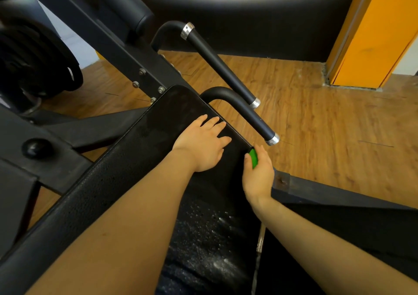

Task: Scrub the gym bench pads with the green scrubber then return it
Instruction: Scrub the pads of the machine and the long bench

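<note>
No legible brand, label or writing on any item. Green scrubber (253,158): pinched between thumb and curled fingers of the right hand (259,174), pressed against the right side edge of the black bench pad (140,159). Left hand (203,144): fingers straight, palm flat on the pad top, just beside the scrubber. Two black handlebars (246,116) beyond.

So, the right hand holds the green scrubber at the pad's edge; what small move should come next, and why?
Probably draw the small green scrubber along the right side edge of the black padded bench pad. The right hand grips it pressed against that edge, while the left hand lies flat on top, steadying the pad.
</note>
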`<state>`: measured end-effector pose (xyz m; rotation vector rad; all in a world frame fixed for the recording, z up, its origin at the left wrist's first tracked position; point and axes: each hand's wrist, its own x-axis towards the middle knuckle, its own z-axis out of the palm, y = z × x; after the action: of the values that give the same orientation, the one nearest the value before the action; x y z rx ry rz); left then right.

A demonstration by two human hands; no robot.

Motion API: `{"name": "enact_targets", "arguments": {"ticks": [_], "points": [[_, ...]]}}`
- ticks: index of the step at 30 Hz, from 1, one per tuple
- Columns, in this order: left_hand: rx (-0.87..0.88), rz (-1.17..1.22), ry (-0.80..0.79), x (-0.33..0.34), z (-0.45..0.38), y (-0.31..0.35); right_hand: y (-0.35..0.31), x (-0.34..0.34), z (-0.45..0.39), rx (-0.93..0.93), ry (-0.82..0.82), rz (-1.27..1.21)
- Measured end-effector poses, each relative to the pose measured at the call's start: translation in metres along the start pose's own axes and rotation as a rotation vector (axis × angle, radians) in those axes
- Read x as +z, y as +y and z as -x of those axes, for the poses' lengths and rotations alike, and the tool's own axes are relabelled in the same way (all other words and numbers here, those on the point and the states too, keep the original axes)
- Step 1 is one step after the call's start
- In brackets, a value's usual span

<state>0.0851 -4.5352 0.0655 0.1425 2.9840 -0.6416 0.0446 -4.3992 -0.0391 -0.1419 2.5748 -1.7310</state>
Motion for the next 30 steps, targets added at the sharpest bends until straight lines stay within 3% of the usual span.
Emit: {"name": "enact_targets", "arguments": {"ticks": [14,22,27,30], "points": [[-0.015,-0.006,0.000,0.001,0.000,0.002,0.011,0.003,0.012,0.071,-0.037,0.072],[-0.019,-0.014,-0.026,-0.002,0.001,0.003,0.022,-0.007,0.060,-0.008,-0.116,0.164],[-0.009,-0.008,-0.021,-0.002,0.001,0.002,0.020,-0.008,0.037,0.023,-0.084,0.053],[-0.006,-0.009,-0.018,-0.002,0.000,0.001,0.023,-0.011,0.010,-0.025,-0.034,0.121]]}}
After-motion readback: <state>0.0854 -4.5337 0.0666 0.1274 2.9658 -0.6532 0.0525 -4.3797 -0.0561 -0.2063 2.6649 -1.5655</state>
